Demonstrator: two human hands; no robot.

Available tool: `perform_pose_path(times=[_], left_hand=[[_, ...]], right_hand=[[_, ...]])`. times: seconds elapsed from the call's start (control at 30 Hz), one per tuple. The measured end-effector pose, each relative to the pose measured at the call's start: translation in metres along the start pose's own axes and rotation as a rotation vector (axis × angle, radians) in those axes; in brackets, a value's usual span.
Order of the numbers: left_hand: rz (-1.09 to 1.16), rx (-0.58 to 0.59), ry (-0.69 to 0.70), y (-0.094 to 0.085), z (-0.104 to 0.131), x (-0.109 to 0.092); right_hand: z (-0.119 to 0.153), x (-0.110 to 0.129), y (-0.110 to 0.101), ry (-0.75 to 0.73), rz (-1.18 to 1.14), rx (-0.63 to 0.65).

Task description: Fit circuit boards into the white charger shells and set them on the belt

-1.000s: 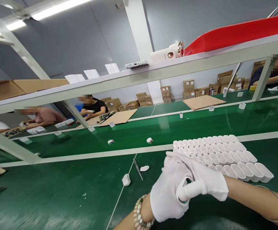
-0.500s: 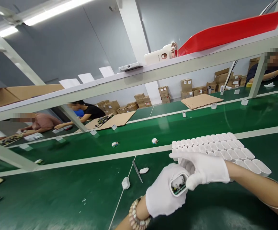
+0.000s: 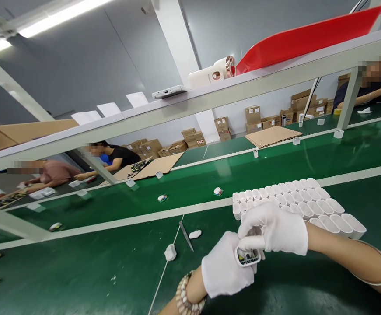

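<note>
My left hand [image 3: 225, 267], in a white glove, is wrapped round a small white plastic housing [image 3: 258, 259], its open end facing me. A circuit board [image 3: 249, 260] with a white lump beside its components shows inside. My right hand [image 3: 272, 229], also gloved, is closed at the housing's upper edge, thumb and fingertips pressed against the opening; what lies under the fingertips is hidden. To the left on the green bench lie a white putty lump [image 3: 170, 252], metal tweezers [image 3: 186, 236] and a flatter white piece [image 3: 195, 234].
Rows of empty white housings [image 3: 328, 205] stand behind my right hand. Circuit boards with white lumps [image 3: 218, 191] lie on the green conveyor belt [image 3: 190, 186] beyond. Overhead runs a shelf [image 3: 164, 109] holding a red tray [image 3: 308, 39]. Co-workers [image 3: 121, 153] sit across the belt.
My right hand's fingers have bent inward and come down onto the housing's opening. The housing has tilted slightly in my left hand. Boards on the belt have shifted right.
</note>
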State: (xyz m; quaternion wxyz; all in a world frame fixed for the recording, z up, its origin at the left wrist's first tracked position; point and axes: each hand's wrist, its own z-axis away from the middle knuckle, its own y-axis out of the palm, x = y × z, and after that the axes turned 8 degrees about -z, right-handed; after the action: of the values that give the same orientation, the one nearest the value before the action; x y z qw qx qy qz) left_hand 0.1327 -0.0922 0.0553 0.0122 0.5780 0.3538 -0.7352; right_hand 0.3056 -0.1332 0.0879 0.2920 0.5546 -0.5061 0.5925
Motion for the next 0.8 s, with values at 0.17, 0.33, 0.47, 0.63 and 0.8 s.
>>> perform_pose_path(times=[0.17, 0.33, 0.47, 0.63, 0.8], left_hand=[[-0.044, -0.206, 0.060, -0.002, -0.004, -0.018], [-0.069, -0.353, 0.089, -0.015, -0.010, -0.014], [-0.498, -0.379, -0.145, -0.045, -0.013, 0.003], [-0.797, -0.170, -0.324, -0.055, -0.020, 0.023], [-0.861, -0.168, -0.302, -0.033, -0.041, 0.047]], right_hand=[[-0.006, 0.005, -0.001, -0.276, 0.220, -0.028], [-0.008, 0.017, -0.007, -0.262, 0.501, -0.041], [-0.034, 0.012, -0.043, -0.111, 0.603, -0.229], [-0.098, -0.034, -0.099, 0.167, 0.737, -0.210], [-0.128, -0.087, -0.118, 0.378, 0.806, -0.093]])
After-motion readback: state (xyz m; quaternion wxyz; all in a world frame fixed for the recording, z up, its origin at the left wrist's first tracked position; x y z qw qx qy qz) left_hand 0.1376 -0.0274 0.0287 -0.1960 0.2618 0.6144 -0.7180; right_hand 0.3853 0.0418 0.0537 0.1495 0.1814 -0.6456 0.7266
